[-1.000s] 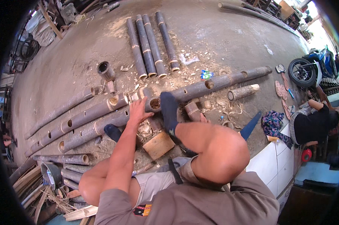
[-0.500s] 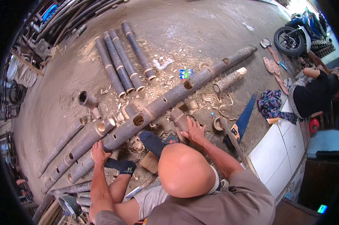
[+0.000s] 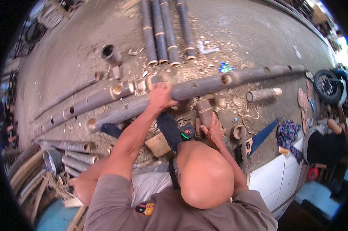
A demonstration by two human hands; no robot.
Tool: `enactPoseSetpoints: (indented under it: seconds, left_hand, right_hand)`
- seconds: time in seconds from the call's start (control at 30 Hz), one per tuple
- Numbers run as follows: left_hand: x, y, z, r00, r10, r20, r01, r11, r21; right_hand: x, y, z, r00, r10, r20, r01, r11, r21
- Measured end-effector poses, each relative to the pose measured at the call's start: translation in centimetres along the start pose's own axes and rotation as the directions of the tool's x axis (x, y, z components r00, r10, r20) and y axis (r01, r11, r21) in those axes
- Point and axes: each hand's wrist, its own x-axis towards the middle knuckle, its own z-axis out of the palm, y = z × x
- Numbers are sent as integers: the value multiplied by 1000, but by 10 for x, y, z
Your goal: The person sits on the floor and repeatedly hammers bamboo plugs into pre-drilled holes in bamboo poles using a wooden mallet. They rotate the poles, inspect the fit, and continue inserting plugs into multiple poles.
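Note:
My left hand (image 3: 161, 97) is wrapped over the top of a long dark bamboo pole (image 3: 208, 83), its thumb along the near side. Rectangular and round holes are cut in the pole, which runs from the middle to the far right; the part under my palm is hidden. To the right, my right hand (image 3: 215, 131) closes on the near end of a short bamboo piece (image 3: 205, 111), just on the near side of the pole. A round tape measure (image 3: 187, 131) and a wooden block (image 3: 158, 144) lie close to my dark-socked foot (image 3: 168, 129).
Several bamboo tubes (image 3: 172, 44) lie at the back; more poles (image 3: 74, 107) are at left. A blue handsaw (image 3: 263, 135) lies near white tiles (image 3: 268, 181). A person (image 3: 327, 142) in a dark top is at right, below a motorbike wheel (image 3: 327, 86). Wood chips litter the floor.
My view has turned. My left hand has gone from near the pole's left end to farther along it, on the right. My right hand stays at the short bamboo piece.

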Motion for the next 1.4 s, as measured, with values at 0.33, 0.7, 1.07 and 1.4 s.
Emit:
enactPoseSetpoints:
  seconds: [0.33, 0.7, 1.07, 1.4]
  left_hand:
    - [-75, -100, -30, 983, -86, 159, 86, 996, 11]
    - [-112, -143, -28, 967, -205, 153, 197, 978, 61]
    - [-108, -145, -30, 980, -167, 106, 165, 986, 31]
    - [-122, -145, -31, 975, -196, 106, 193, 981, 35]
  right_hand:
    - [3, 8, 8, 999, -13, -32, 12, 999, -47]
    - [5, 18, 6, 989, -130, -77, 136, 987, 80]
    - [-2, 5, 0, 958, -93, -272, 186, 922, 341]
    - [-21, 31, -26, 991, 42, -129, 27, 871, 490]
